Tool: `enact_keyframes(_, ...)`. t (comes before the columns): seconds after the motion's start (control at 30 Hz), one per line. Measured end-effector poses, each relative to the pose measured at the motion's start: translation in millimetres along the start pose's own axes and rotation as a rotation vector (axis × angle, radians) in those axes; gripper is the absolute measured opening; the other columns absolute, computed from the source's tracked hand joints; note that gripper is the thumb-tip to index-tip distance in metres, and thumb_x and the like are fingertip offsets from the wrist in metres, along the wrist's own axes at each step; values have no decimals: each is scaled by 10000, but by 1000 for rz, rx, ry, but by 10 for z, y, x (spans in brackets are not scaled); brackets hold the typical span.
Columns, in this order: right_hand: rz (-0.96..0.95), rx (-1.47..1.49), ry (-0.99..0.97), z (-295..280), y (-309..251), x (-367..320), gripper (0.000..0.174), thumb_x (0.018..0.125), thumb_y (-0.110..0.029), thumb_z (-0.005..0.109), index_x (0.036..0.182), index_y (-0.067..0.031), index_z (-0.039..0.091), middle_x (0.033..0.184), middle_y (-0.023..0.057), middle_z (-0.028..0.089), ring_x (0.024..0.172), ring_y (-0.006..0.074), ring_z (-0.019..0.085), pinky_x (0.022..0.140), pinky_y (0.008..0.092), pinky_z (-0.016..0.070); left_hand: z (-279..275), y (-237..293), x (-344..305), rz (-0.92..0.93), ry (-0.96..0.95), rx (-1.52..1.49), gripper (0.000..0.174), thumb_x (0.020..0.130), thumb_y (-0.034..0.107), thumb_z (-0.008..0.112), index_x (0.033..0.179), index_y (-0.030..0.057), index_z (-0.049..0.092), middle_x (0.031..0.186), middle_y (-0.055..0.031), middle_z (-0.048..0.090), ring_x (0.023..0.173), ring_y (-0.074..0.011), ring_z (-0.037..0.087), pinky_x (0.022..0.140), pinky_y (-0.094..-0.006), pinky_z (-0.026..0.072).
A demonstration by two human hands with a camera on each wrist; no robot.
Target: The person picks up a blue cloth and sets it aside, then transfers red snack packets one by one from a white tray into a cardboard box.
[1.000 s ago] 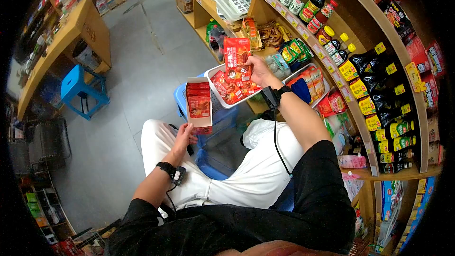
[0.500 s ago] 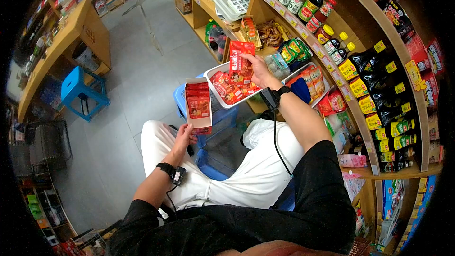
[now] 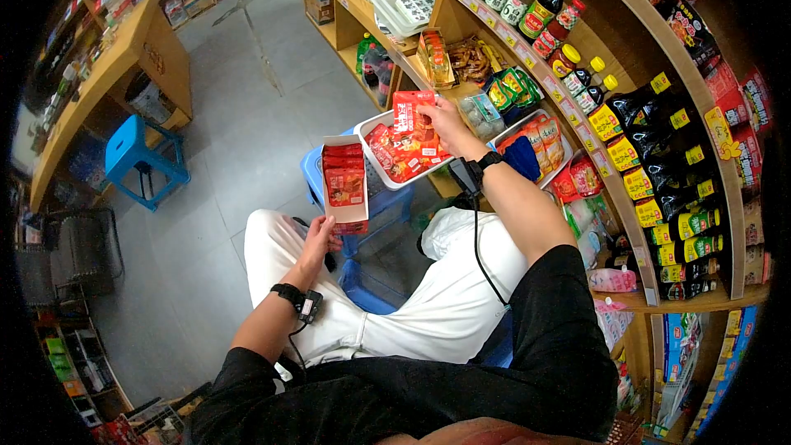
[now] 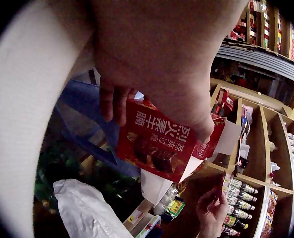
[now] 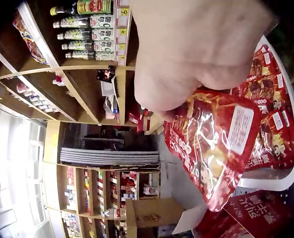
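My left hand (image 3: 321,237) grips the near end of a small open carton (image 3: 354,213), white inside. Red packets (image 3: 344,177) lie packed in it in a row. The carton's printed red outside (image 4: 159,141) shows in the left wrist view, with fingers on one side and the thumb on the other. My right hand (image 3: 449,129) pinches a shiny red snack packet (image 5: 211,144) over a white tub (image 5: 281,182). More red snack packets (image 5: 268,124) lie loose in that tub, beside the carton. The right fingertips are partly hidden behind the hand in the right wrist view.
A blue stool (image 3: 313,171) stands under the tub and carton. To the right, a shelf holds sauce bottles (image 3: 544,8) and bagged goods (image 3: 515,89). A second tub (image 3: 564,166) with orange packs stands near the right forearm. Another blue stool (image 3: 132,144) is on the floor at left.
My right hand has lowered the red snack packet toward the tub, and the packet tilted on the way. The left hand and carton have stayed in place.
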State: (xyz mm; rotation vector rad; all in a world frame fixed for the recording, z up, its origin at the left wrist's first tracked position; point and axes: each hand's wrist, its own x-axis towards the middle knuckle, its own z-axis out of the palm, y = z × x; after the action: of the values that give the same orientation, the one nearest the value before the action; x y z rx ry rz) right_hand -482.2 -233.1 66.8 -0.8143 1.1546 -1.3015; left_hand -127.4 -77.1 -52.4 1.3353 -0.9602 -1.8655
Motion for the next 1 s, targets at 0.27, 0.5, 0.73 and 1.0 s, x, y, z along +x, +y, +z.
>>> enact_keyframes(0.27, -124, -271, 11, 59, -94, -86, 60, 806, -64, 611, 798, -11, 638, 755, 45, 663, 654, 127, 603, 619, 283, 477, 11, 21, -27, 8, -5, 5, 666, 946, 524, 571, 1352, 26, 394, 1034, -93, 604, 743, -148, 601, 662, -285, 510)
enact_keyframes(0.5, -194, -349, -21, 262, -200, -210, 87, 780, -86, 656, 814, -6, 668, 750, 32, 670, 655, 98, 590, 609, 276, 470, -9, -22, 21, 8, -1, 0, 689, 938, 525, 582, 1355, 15, 381, 985, -86, 605, 716, -153, 604, 645, -295, 515)
enact_keyframes(0.73, -445, -632, -254, 476, -196, -286, 149, 780, -116, 653, 794, 33, 652, 727, 44, 661, 715, 90, 575, 648, 308, 476, -15, -27, 36, 10, 8, -9, 630, 942, 497, 593, 1318, 15, 442, 963, -67, 598, 728, -143, 586, 649, -290, 510)
enact_keyframes(1.0, -362, -544, -367, 855, -207, -474, 147, 843, -89, 710, 929, 3, 634, 840, 32, 690, 741, 75, 609, 670, 250, 493, 24, 75, -50, -22, 32, 38, 568, 973, 508, 537, 1280, 37, 462, 980, -44, 573, 819, -132, 562, 719, -288, 496)
